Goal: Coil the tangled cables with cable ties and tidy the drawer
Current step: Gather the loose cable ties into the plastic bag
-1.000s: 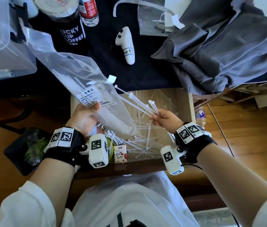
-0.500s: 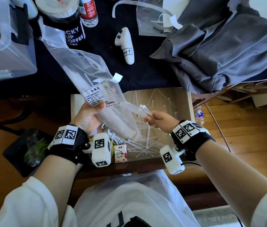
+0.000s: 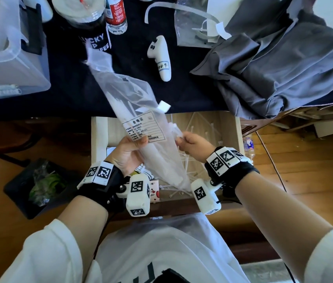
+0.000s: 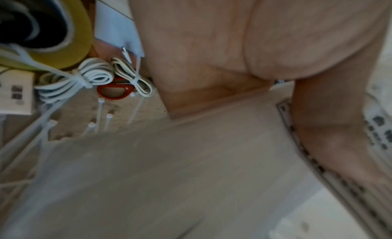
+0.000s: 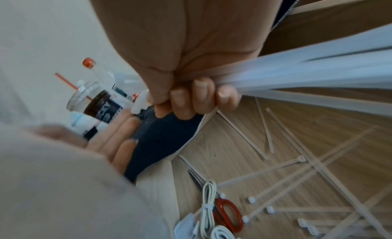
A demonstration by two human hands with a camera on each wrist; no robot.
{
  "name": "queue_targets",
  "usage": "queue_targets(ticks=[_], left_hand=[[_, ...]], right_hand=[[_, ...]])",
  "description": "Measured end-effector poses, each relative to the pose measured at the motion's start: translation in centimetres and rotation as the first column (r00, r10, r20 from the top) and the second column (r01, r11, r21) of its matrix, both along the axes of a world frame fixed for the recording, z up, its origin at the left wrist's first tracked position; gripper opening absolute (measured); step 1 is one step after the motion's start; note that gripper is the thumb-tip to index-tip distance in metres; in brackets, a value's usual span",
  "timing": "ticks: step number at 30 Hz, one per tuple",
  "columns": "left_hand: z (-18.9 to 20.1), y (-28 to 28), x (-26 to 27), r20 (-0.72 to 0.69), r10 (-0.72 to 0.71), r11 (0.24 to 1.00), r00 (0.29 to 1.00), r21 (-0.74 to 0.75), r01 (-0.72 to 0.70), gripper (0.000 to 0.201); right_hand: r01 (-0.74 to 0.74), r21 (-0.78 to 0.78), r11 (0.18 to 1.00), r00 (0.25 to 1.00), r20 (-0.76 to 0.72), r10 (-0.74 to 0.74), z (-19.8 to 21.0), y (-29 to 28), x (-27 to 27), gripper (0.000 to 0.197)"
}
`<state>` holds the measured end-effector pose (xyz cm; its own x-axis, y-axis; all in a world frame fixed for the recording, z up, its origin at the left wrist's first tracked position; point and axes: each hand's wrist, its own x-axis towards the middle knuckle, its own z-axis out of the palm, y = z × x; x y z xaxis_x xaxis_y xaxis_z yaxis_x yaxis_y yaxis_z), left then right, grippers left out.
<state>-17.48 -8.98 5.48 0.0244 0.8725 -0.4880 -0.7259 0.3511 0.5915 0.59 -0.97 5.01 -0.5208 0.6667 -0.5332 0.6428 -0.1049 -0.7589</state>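
My left hand point(image 3: 135, 147) grips a clear plastic bag point(image 3: 129, 99) of white cable ties by its printed label, slanting it over the open wooden drawer point(image 3: 237, 137). At the bag's right edge my right hand point(image 3: 184, 139) has its fingers curled round a bundle of cable ties point(image 5: 307, 69); the tie heads sit against the bag. Several loose ties point(image 5: 297, 173) lie crossed on the drawer floor. Coiled white cables point(image 4: 93, 73) tied at the middle rest at the drawer's left beside red-handled scissors point(image 4: 114, 91).
On the dark tabletop behind the drawer stand a coffee cup point(image 3: 92, 27), a water bottle point(image 3: 115, 15), a white controller point(image 3: 160, 56), a clear bin point(image 3: 8, 58) and grey cloth point(image 3: 280, 64). A yellow tape roll point(image 4: 70, 41) sits in the drawer's left corner.
My right hand has carried its bundle of ties left and down against the bag. The left hand has swung the bag rightward and steeper over the drawer.
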Motion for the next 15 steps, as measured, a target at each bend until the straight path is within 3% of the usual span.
queue_targets(ticks=[2,5,7,12,15], left_hand=[[0.6,-0.3,-0.6,0.025,0.014,1.000,1.000,-0.018,-0.013,0.105],[1.7,-0.4,-1.1,0.089,-0.046,0.999,0.995,-0.006,0.047,0.121],[2.2,-0.3,-1.2,0.153,-0.080,0.996,0.985,0.037,0.075,0.121],[2.4,0.5,-1.4,0.127,-0.048,0.995,0.991,0.097,0.036,0.099],[1.9,0.6,-1.4,0.096,-0.063,0.995,0.993,0.085,0.055,0.103]], right_hand=[[0.096,0.018,0.995,0.993,-0.065,-0.095,0.3,0.4,0.3,0.027],[0.090,0.069,0.994,0.987,-0.139,-0.079,0.7,0.9,0.4,0.029],[0.023,0.120,0.993,0.994,-0.105,-0.010,1.1,1.0,0.1,0.029],[-0.135,0.150,0.979,0.987,0.111,0.119,1.4,0.9,-0.2,0.025],[-0.191,0.166,0.967,0.975,0.144,0.167,1.5,0.6,-0.9,0.022]])
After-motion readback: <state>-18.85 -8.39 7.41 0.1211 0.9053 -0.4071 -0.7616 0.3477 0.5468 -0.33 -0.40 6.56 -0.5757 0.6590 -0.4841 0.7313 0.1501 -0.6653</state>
